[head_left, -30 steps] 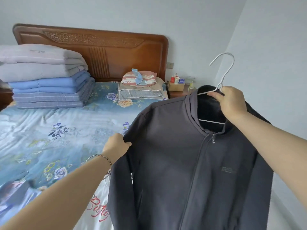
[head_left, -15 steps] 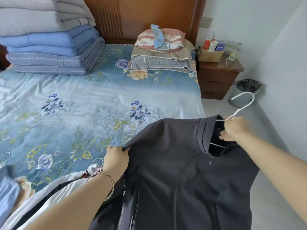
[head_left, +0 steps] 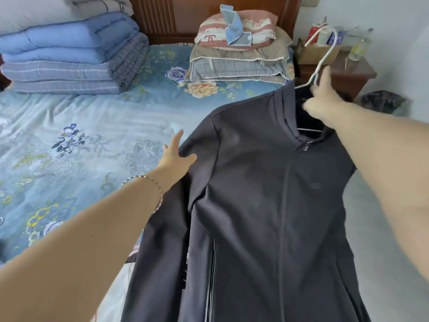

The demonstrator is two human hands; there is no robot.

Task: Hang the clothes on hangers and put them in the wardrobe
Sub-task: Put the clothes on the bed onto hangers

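Gripping the white hanger [head_left: 325,57] at one o'clock, the right hand [head_left: 322,101] holds up the hung jacket [head_left: 267,194] while the spread-fingered left hand [head_left: 176,154] smooths its nine-o'clock shoulder; next, probably the wardrobe.

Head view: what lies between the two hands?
The dark jacket, shoulder to collar, fills that stretch in the head view; the left hand touches its shoulder, the right hand holds the white hanger.

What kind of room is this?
Most likely a bedroom: a bed with a floral sheet, a wooden headboard behind it, folded quilts stacked on it, and a nightstand beside it.
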